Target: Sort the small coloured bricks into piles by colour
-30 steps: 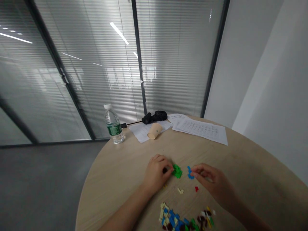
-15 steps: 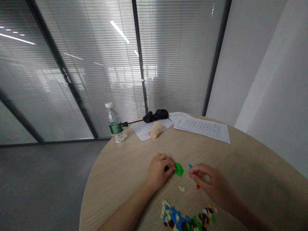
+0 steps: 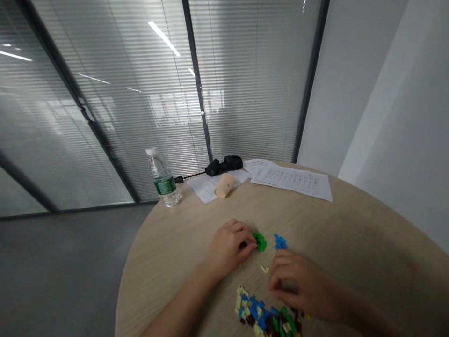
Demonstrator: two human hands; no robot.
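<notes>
My left hand (image 3: pixel 228 246) rests on the round wooden table (image 3: pixel 351 243), its fingers pinched on a small green brick cluster (image 3: pixel 260 241). A small blue brick piece (image 3: pixel 279 242) lies free just right of it. My right hand (image 3: pixel 298 285) hovers low over the near side, fingers curled downward just above a pile of mixed bricks (image 3: pixel 266 318) in blue, cream, green and brown. What the right fingers hold, if anything, is hidden. A single cream brick (image 3: pixel 264 268) lies between the hands.
At the table's far side stand a water bottle (image 3: pixel 161 180), a tipped paper cup (image 3: pixel 225 185), printed sheets (image 3: pixel 291 180) and a black bundle (image 3: pixel 224 164) with a cable. Glass partitions with blinds rise behind; a white wall stands to the right.
My right hand let go of the blue piece, which now lies on the table, and drew back toward the brick pile. The left hand stayed on the green cluster.
</notes>
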